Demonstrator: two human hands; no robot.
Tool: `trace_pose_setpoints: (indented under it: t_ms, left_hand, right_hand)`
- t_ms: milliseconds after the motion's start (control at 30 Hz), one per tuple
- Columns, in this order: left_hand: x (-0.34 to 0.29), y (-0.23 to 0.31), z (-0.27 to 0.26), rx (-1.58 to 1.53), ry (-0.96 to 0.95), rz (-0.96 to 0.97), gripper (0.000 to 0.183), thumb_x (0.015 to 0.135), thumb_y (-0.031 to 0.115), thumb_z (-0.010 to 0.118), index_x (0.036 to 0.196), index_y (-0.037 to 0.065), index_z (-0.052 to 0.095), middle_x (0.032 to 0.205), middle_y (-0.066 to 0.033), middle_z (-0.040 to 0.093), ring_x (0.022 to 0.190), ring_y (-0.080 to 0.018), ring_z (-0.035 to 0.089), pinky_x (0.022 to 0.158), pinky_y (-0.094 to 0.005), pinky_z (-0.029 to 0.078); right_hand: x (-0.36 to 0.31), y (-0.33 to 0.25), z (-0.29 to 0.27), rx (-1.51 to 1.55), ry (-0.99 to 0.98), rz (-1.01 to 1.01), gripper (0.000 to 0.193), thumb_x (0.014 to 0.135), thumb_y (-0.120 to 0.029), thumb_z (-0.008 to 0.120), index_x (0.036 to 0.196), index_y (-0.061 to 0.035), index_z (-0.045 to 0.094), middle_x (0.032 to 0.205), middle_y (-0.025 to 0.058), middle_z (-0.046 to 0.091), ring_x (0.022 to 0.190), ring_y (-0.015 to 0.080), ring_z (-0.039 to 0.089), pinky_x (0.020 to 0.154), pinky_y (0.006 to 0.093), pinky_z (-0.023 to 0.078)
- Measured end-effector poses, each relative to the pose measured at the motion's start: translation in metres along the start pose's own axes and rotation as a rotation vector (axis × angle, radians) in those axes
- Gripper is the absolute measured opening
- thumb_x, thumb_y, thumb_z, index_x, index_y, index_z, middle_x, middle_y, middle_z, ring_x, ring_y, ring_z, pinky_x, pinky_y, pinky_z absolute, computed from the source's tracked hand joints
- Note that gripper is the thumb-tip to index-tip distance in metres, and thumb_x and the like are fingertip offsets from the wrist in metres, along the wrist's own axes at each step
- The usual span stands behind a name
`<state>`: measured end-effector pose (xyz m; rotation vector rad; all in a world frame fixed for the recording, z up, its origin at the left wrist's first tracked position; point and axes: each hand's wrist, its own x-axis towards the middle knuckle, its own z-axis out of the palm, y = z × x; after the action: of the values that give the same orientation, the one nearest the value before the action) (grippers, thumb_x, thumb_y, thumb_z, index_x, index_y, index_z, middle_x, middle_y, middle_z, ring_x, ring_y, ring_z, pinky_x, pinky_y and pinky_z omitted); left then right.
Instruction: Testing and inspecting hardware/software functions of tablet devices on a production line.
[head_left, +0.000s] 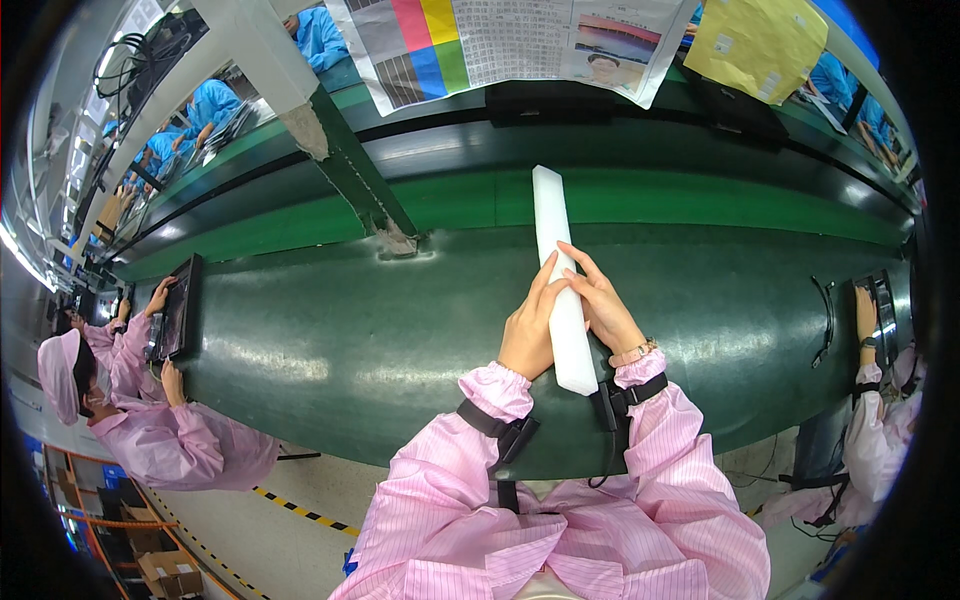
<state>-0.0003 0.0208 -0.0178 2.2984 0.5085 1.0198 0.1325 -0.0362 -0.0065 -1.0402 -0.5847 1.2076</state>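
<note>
White foam bar (550,215), located over the green worktop (420,340), was clamped around mid-length by left hand (530,333) and right hand (608,310), fingers closed from opposite sides; judged light, fairly stiff, easily dented, hence best gripped broadly along its long sides.

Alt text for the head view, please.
A person's left hand and right hand hold a long white block at a green table. To the left, a co-worker in pink touches a dark panel; a printed sheet hangs at the top.
</note>
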Motion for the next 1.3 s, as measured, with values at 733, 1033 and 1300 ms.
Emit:
trace_pose_setpoints:
  t_ms: [733,1033,1300]
  left_hand:
    - [0.0000,0.0021,-0.0010,-0.003,-0.012,-0.017,0.062,0.073,0.022,0.080,0.125,0.009,0.049,0.147,-0.0183,0.039,0.105,-0.0396,0.063,0.076,-0.0426,0.059]
    - [0.0006,0.0027,-0.0019,-0.003,-0.014,-0.016,0.062,0.074,0.022,0.080,0.125,0.009,0.048,0.148,-0.0183,0.038,0.105,-0.0400,0.063,0.077,-0.0429,0.059]
    - [0.0003,0.0007,-0.0002,0.002,0.002,0.001,0.063,0.073,0.022,0.080,0.125,0.008,0.048,0.147,-0.0188,0.039,0.103,-0.0403,0.064,0.075,-0.0430,0.059]
  right_hand:
    - [0.0013,0.0025,-0.0037,0.011,-0.019,0.000,0.045,0.099,-0.021,0.053,0.143,-0.0180,0.043,0.096,0.0023,0.059,0.084,0.0057,0.057,0.068,0.0208,0.050]
    - [0.0007,0.0013,-0.0023,0.003,-0.013,0.005,0.045,0.099,-0.021,0.053,0.143,-0.0189,0.042,0.097,0.0028,0.058,0.086,0.0071,0.058,0.071,0.0223,0.050]
    - [0.0011,0.0016,-0.0045,0.026,-0.014,0.018,0.045,0.099,-0.013,0.050,0.143,-0.0154,0.041,0.101,0.0078,0.062,0.094,0.0116,0.059,0.081,0.0268,0.050]
